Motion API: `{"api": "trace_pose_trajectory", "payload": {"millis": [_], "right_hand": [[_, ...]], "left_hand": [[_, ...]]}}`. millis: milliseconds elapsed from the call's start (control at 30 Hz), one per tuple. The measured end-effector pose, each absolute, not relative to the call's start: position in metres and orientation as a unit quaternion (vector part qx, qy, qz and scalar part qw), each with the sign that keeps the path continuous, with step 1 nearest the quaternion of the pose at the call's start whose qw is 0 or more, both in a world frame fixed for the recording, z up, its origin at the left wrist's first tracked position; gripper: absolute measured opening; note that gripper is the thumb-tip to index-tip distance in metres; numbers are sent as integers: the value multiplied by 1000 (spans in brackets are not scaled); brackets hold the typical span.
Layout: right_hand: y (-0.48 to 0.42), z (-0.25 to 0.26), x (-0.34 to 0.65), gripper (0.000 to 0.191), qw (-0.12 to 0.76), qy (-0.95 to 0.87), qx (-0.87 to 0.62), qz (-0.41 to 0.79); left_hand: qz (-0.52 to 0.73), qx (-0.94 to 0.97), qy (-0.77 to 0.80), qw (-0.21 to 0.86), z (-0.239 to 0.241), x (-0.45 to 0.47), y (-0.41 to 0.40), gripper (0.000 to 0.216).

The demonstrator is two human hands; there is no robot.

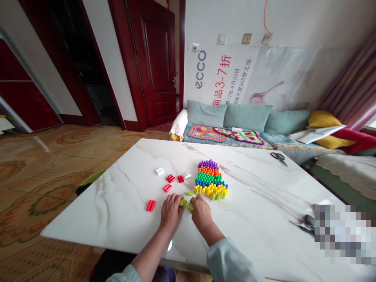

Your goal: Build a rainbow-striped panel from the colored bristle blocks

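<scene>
My left hand (170,211) and my right hand (201,211) rest close together on the white marble table (249,211), fingers curled. Each pinches a small lime-green peg piece: one (183,202) at the left fingertips, another (190,206) at the right. Just beyond them lies a block of joined pegs (210,179) in stripes of purple, orange, green, blue and yellow. Another loose lime-green piece (188,193) lies beside its yellow edge. Red peg pairs (150,205) (167,187) (170,178) and white ones (159,171) lie scattered to the left.
Black scissors (279,157) lie at the table's far right. Another pair of scissors (304,224) sits near the right front beside a blurred patch. A sofa with teal cushions (226,114) stands behind the table. A green object (92,177) shows below the table's left edge.
</scene>
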State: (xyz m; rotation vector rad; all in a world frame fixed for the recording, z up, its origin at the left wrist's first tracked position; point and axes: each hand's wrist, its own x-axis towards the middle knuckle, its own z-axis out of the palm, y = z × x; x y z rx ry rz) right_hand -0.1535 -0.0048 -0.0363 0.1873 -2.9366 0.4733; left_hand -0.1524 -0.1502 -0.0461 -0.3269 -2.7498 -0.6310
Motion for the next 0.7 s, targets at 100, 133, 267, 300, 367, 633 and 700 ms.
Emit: {"api": "trace_pose_trajectory", "payload": {"millis": [100,133,267,300,367,633,700], "right_hand": [[16,-35,-148,19,119,-962,46,241],[23,-36,-148,13,140,-950,35,277],[46,-47,-149,9,197,-907,-26,370],[49,-51,-149,11,201,-902,-34,381],[50,-57,-148,14,211,-888,-44,407],[38,-64,-119,17,221,-911,1,348],[36,-64,-117,18,213,-924,30,317]], "left_hand": [[-218,-119,-956,153,-48,-153,-150,30],[-218,-119,-957,152,-49,-153,-150,29],[-210,-115,-960,146,-49,-154,-150,27],[-208,-114,-961,146,-49,-154,-150,27],[-205,-113,-961,145,-49,-154,-150,27],[-201,-117,-961,148,-50,-154,-150,25],[-198,-116,-962,150,-49,-154,-150,25]]}}
